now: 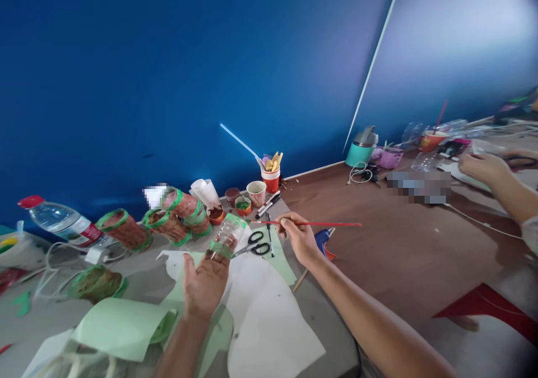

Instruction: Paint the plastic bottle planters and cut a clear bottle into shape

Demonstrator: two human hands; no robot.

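Observation:
My left hand (pixel 207 280) is turned palm up and holds a clear plastic cylinder (pixel 232 233) with green bands at both ends; fingers show through its wall. A thin red paintbrush (pixel 328 224) is pinched in my right hand (pixel 297 233), its tip pointing left and close to the cylinder's green edge. Black-handled scissors (pixel 257 243) lie just behind the cylinder, beside a black pen (pixel 269 235). Behind them stands a small cup of green paint (pixel 242 205). White paper (pixel 269 310) and green paper (pixel 121 325) lie under and around my hands.
Several brown-painted cylinders with green rims (pixel 124 229) stand at the left, near a water bottle (pixel 63 221) and white cable (pixel 50 260). A cup of tools (pixel 271 179) and a glue-gun-like blue tool (pixel 323 241) are farther right. Another person's hand (pixel 483 170) is at the right.

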